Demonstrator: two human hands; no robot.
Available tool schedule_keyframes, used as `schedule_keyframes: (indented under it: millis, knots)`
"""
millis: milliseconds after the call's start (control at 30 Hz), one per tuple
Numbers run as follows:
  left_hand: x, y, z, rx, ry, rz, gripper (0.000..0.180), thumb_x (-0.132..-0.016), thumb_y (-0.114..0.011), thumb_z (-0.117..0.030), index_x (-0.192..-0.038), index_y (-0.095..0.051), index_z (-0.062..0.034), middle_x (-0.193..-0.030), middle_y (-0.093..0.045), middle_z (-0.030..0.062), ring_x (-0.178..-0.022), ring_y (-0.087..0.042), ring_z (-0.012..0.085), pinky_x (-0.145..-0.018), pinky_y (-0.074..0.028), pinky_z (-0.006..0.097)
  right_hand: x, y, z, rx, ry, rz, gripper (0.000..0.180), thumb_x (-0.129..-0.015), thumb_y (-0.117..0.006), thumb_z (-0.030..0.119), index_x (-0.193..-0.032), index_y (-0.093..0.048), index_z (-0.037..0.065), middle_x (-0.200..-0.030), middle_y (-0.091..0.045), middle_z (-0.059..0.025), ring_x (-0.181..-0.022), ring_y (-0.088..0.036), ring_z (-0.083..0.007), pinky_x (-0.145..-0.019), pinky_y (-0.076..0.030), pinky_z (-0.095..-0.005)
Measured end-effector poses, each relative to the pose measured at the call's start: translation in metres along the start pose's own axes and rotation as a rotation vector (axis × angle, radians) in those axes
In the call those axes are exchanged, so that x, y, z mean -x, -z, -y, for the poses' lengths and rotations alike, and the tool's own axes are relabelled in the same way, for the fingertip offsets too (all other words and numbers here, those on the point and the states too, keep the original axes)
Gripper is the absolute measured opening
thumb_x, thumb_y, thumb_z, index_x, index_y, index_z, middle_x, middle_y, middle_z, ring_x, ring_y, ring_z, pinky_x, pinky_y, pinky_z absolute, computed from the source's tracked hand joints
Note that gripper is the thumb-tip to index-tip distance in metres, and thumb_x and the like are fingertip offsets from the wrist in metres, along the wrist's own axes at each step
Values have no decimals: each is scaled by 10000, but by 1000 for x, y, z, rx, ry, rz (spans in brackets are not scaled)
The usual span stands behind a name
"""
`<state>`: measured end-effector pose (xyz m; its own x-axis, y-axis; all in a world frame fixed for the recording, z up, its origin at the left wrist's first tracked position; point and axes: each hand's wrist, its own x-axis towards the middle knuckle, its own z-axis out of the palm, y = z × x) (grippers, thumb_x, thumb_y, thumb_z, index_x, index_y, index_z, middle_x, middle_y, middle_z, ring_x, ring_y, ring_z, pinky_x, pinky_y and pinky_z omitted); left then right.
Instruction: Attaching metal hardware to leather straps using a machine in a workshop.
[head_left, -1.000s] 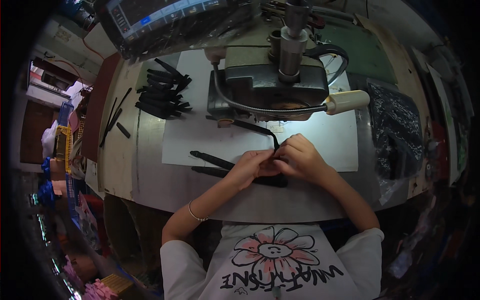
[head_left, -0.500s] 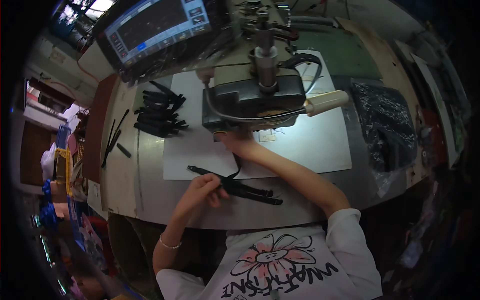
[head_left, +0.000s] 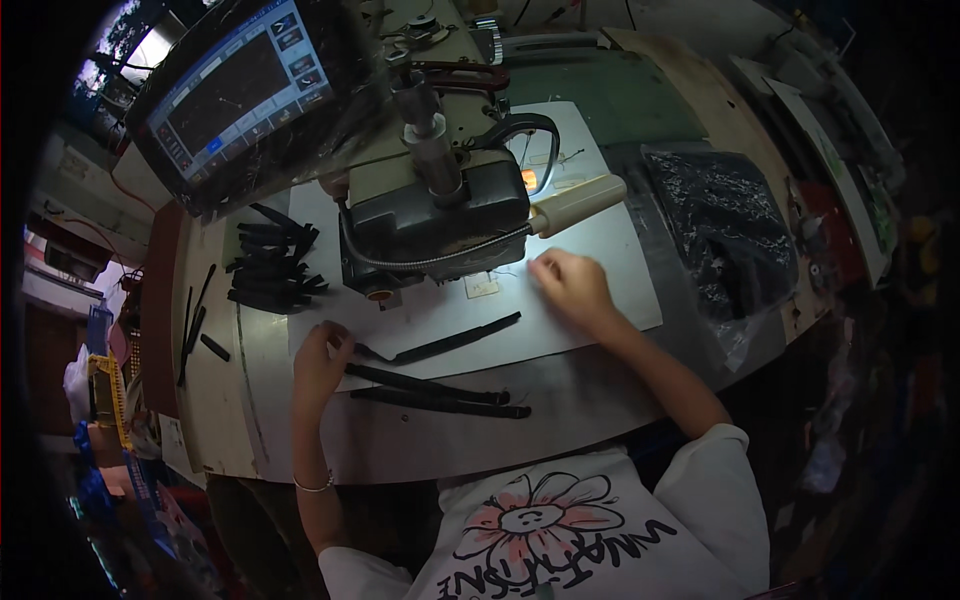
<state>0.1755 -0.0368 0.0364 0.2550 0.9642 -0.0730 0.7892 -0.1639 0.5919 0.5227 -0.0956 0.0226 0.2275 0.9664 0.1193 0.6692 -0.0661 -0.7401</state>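
At the left, my left hand is closed on one end of a black fabric strap, whose other end stretches right across the white sheet. Just below it, two more black straps lie side by side on the grey metal table, close to my fingers. My right hand is over the sheet, right of the sewing machine head. Its fingers are curled together at the tips; whatever may be between them is too small to make out. A small pale plate shows below the machine head.
A pile of black strips lies left of the machine, with several loose ones farther left. A tilted screen stands at the back left. A cream handle juts from the machine. A clear plastic bag with black contents lies right.
My right hand has come out from under the machine head and moved right. The left hand now holds a strap drawn out over the sheet. The whole view has shifted.
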Motion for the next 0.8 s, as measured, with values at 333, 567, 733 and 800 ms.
schedule_keyframes:
  millis: [333,567,733,800]
  knots:
    - [-7,-71,-82,55,-342,36,215,-754,-668,-207,-911,-598,-79,-856,-581,65,-845,-543,235,-725,-438,353,-60,-3,-33,190,11,-256,174,-727,-665,196,-743,-620,28,-726,-616,-83,-800,-566,-262,-700,-461,-381]
    - [-7,-116,-104,77,-475,-23,240,-717,-684,-217,-893,-584,-87,-850,-550,24,-840,-505,224,-754,-411,335,-18,9,-31,-462,-81,150,123,-799,-637,118,-794,-611,-1,-727,-613,-28,-670,-558,-90,-626,-448,-225]
    - [3,-125,-103,67,-499,-87,322,-715,-695,-251,-941,-549,-74,-905,-524,43,-862,-488,223,-774,-394,334,24,7,-13,-593,-52,443,101,-800,-644,86,-843,-598,8,-878,-602,-37,-757,-538,-82,-671,-433,-219]
    - [3,-127,-100,100,-492,-80,326,-714,-700,-251,-937,-546,-70,-897,-516,47,-859,-485,223,-782,-389,328,30,7,2,-289,343,383,97,-740,-645,26,-809,-576,23,-938,-564,-76,-852,-520,-196,-711,-431,-297]
